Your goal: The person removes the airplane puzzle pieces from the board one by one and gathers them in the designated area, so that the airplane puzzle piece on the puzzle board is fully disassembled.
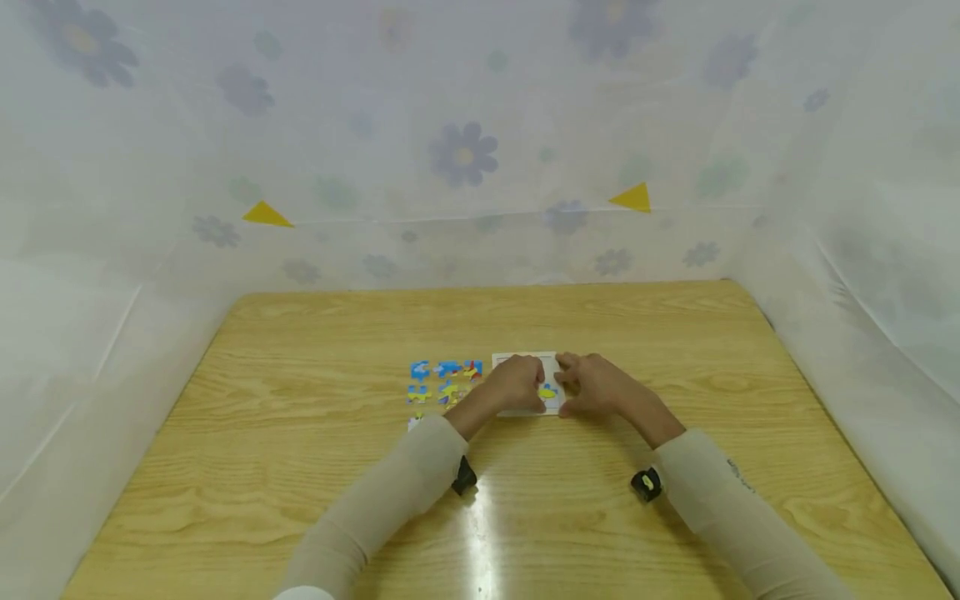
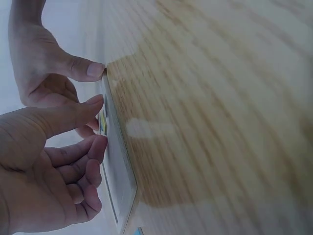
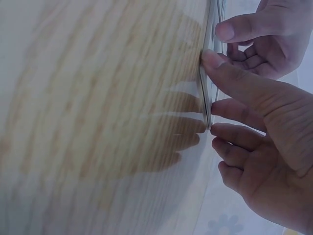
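Note:
A white puzzle board (image 1: 551, 369) lies on the table between the two hands, with a yellow and blue puzzle piece (image 1: 550, 392) on its right part. Over the board is my left hand (image 1: 517, 382), fingers curled. In the left wrist view its thumb and index fingertip stand at either side of the yellow piece (image 2: 103, 122), close over the board. My right hand (image 1: 596, 385) holds the board's right end. The right wrist view has its thumb at the near edge of the board (image 3: 207, 98) and its fingertips at the side edge.
Several loose puzzle pieces (image 1: 447, 368), blue, yellow and red, lie in rows left of the board, partly hidden behind the left forearm. The wooden table (image 1: 300, 467) is enclosed by white flowered curtains (image 1: 375, 125) bearing two yellow triangles (image 1: 633, 198).

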The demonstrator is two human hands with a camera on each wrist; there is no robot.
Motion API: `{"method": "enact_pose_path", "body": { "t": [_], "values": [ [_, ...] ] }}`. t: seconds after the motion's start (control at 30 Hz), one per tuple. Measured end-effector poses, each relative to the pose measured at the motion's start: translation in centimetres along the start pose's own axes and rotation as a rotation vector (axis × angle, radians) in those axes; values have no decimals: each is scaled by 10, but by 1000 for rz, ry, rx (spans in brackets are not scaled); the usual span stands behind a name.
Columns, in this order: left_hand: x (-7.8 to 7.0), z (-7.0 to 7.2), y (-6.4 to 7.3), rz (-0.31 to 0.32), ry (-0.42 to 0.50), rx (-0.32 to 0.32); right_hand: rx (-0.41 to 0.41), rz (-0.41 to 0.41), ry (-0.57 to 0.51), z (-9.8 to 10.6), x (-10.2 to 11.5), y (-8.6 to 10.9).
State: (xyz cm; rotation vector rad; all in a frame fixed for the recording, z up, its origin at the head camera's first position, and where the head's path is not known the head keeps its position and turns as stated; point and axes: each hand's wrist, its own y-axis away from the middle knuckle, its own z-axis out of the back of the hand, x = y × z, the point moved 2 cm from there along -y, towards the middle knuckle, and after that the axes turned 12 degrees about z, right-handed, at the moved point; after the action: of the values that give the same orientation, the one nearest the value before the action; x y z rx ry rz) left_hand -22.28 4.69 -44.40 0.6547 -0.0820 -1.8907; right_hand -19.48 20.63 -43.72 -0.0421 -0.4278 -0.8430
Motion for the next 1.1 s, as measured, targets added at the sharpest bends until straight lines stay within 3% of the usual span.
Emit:
{"method": "enact_pose_path", "body": {
  "t": [0.37,0.73,1.1],
  "values": [
    [-4,-2,-1,-20,-37,-22,11,15,12,0,-1,-1],
    [-6,-2,-2,-30,-9,22,3,19,-6,-1,-1,-1],
    [-7,-2,1,-29,-19,-19,-6,23,-15,-1,-1,-1]
  ]
}}
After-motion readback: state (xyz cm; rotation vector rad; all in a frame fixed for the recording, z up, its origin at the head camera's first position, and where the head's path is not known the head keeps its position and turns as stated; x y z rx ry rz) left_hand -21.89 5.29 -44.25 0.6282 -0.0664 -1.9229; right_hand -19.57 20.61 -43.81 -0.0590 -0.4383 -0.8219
